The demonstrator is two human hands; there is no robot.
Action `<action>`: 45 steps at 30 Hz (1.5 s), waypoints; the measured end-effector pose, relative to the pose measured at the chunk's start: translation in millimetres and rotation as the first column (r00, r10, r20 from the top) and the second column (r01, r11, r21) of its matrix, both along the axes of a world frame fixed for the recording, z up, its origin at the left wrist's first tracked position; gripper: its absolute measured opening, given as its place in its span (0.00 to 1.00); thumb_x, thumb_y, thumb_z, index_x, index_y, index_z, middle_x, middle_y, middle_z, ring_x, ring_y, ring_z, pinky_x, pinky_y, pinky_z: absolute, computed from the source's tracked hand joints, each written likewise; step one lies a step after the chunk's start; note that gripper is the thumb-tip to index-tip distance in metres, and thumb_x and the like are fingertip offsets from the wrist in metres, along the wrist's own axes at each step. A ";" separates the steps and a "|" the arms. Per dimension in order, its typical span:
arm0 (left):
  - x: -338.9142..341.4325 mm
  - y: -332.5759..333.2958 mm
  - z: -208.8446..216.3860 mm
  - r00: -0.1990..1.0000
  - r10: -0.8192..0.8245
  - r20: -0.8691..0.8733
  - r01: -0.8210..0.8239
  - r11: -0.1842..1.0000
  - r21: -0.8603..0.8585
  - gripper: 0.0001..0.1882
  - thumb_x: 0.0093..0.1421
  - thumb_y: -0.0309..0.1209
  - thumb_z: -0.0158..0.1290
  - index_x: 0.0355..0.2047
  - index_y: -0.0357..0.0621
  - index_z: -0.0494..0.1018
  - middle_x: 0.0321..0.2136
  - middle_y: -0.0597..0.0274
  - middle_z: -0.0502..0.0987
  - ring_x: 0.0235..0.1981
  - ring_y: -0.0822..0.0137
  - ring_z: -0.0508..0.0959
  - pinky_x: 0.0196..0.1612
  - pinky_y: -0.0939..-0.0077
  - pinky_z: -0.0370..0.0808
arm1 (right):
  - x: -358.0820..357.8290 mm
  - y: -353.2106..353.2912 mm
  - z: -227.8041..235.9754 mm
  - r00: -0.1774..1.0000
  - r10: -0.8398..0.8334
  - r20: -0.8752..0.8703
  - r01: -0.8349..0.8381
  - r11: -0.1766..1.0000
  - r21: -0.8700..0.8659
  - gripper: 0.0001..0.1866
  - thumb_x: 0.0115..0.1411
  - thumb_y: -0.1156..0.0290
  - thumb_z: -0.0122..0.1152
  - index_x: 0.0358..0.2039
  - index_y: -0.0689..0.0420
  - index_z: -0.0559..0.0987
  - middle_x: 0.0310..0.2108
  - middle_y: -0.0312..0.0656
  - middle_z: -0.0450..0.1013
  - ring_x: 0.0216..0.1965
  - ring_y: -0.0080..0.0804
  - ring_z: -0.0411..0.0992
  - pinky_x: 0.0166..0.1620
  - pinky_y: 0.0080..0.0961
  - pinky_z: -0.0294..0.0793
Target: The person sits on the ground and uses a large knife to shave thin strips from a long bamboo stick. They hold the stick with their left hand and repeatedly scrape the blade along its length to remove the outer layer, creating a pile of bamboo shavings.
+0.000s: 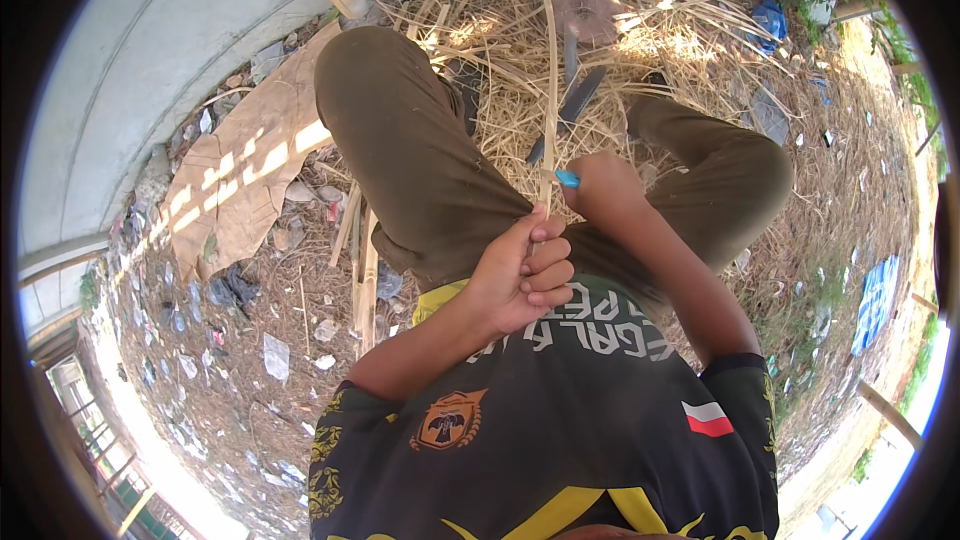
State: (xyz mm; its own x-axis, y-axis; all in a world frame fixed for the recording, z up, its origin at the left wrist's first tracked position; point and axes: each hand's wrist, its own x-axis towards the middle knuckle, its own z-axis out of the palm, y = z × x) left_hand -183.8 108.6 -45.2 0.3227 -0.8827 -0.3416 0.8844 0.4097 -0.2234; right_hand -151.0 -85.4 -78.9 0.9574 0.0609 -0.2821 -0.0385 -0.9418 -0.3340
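A long, thin, pale strip that looks like split bamboo [550,70] runs from my lap away between my knees. My left hand [530,270] is closed round its near end, close to my shirt. Just beyond it, my right hand [607,190] is closed round a small tool with a bright blue part [567,179] showing, which meets the strip from the right. The rest of that tool is hidden in my fist, so its kind cannot be made out. A flat dark blade-like piece [582,95] lies on the shavings beyond my hands.
Pale shavings and strips [510,90] cover the ground between my bent legs. A round pinkish stone-like block [585,10] sits at the far side. Brown cardboard [235,175] lies left, near longer bamboo pieces [368,275]. A pale wall [190,50] stands far left; litter dots the ground.
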 end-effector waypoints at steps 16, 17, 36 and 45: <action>1.6 -0.3 3.2 1.000 0.032 0.000 -0.032 0.999 0.014 0.19 0.76 0.47 0.35 0.28 0.56 0.60 0.12 0.75 0.49 0.10 0.77 0.49 0.14 0.80 0.52 | -5.3 7.6 -10.8 0.990 -0.117 -0.076 0.137 0.927 0.349 0.13 0.53 0.67 0.60 0.19 0.63 0.79 0.17 0.56 0.73 0.22 0.57 0.74 0.32 0.47 0.76; 0.1 0.8 3.2 1.000 0.016 0.022 -0.016 1.000 0.014 0.19 0.76 0.47 0.35 0.28 0.56 0.60 0.12 0.75 0.49 0.10 0.77 0.49 0.14 0.80 0.52 | -4.5 8.2 -11.0 0.994 -0.110 -0.029 0.114 0.953 0.281 0.13 0.54 0.66 0.60 0.20 0.62 0.79 0.18 0.56 0.74 0.23 0.56 0.75 0.32 0.47 0.76; 29.3 22.4 24.5 0.914 -0.049 0.403 -0.071 0.957 0.280 0.16 0.76 0.40 0.35 0.31 0.50 0.62 0.11 0.79 0.54 0.10 0.81 0.53 0.15 0.81 0.56 | 18.7 -21.3 -3.1 0.866 0.140 -0.480 0.225 0.748 0.625 0.15 0.50 0.66 0.65 0.17 0.60 0.71 0.14 0.39 0.67 0.18 0.29 0.67 0.27 0.34 0.69; 44.4 62.8 -13.4 0.793 -0.072 0.605 -0.045 0.983 0.177 0.19 0.75 0.41 0.38 0.40 0.35 0.69 0.14 0.65 0.64 0.15 0.74 0.62 0.20 0.78 0.62 | 59.7 -33.3 -119.1 0.766 0.167 -0.620 -0.306 0.944 -0.124 0.19 0.48 0.59 0.70 0.37 0.58 0.85 0.38 0.48 0.81 0.39 0.46 0.81 0.42 0.41 0.79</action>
